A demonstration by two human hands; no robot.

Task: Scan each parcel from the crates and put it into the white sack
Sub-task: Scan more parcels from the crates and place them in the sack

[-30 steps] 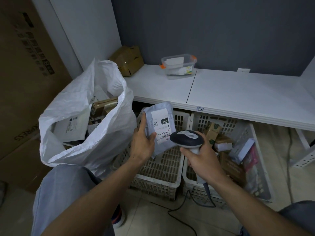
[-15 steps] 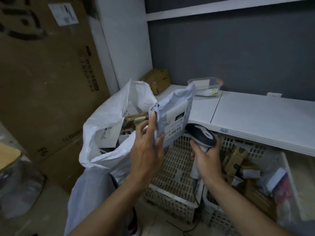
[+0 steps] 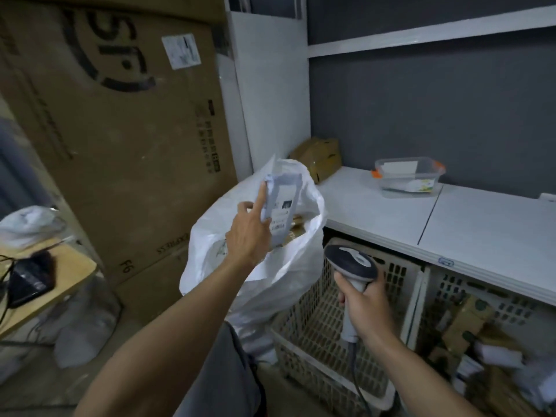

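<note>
My left hand (image 3: 249, 233) holds a grey mailer parcel (image 3: 282, 206) with a white barcode label upright over the open mouth of the white sack (image 3: 270, 272). Brown parcels show inside the sack behind it. My right hand (image 3: 364, 302) grips the handle of a grey barcode scanner (image 3: 350, 263), held above the near, almost bare crate (image 3: 319, 332). The right crate (image 3: 487, 299) holds several brown and white parcels (image 3: 469, 320).
A white bench (image 3: 451, 224) runs over the crates, with a clear lidded tub (image 3: 409, 176) and a brown taped box (image 3: 319, 158) on it. Large cardboard cartons (image 3: 120, 139) stand at left. A wooden table (image 3: 45, 278) with a black device sits at far left.
My left hand carried the grey parcel from in front of the scanner leftward to above the sack mouth. The scanner hand dropped lower, and the view swung left and up.
</note>
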